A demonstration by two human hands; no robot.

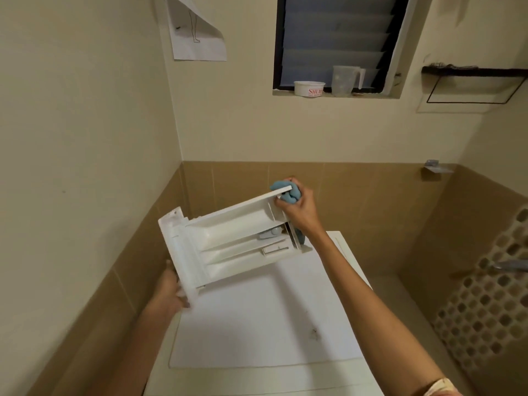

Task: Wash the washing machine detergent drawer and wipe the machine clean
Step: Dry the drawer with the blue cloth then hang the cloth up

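The white detergent drawer point(228, 238) is held tilted in the air above the white top of the washing machine point(257, 324), its compartments facing me. My left hand point(171, 292) grips its lower left end from underneath. My right hand point(300, 211) holds a bunched light blue cloth point(281, 187) against the drawer's upper right end, fingers curled round the cloth. Part of the cloth also hangs below the hand, behind the drawer.
A window sill at the back holds a white tub point(309, 88) and a clear measuring jug point(345, 80). A paper sheet point(197, 32) hangs on the wall. A black wire shelf point(471, 78) and a perforated panel point(485, 295) with a tap point(511, 265) are on the right.
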